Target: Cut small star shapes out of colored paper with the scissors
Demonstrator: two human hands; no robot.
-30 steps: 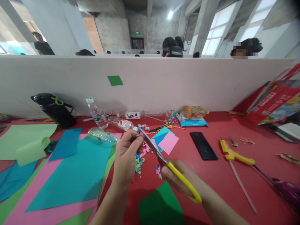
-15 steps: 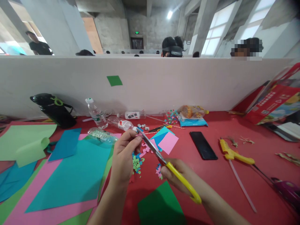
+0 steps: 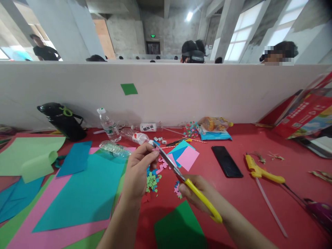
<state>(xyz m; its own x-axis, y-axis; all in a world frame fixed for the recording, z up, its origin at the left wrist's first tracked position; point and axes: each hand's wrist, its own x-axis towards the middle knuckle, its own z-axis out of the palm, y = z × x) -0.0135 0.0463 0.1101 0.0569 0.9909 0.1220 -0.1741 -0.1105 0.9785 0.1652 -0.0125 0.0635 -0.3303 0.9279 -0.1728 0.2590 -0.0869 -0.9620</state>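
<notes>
My right hand is closed round the yellow handles of a pair of scissors. The blades point up and to the left and look nearly closed, their tips at the fingertips of my left hand. That hand is pinched on what looks like a small piece of pink paper, mostly hidden by the fingers. Beneath both hands lie small green and blue paper cut-outs, with pink scraps behind. A few pink and blue cut-outs lie beside my right hand. Nearer me rests a dark green sheet.
Coloured sheets spread over the left of the red table. Plastic bottles and a black flask stand or lie along the white partition. Rightward are a phone, a yellow glue gun and a red bag.
The view has shifted slightly, so the table things sit a little further right. Both hands and the scissors keep nearly the same pose.
</notes>
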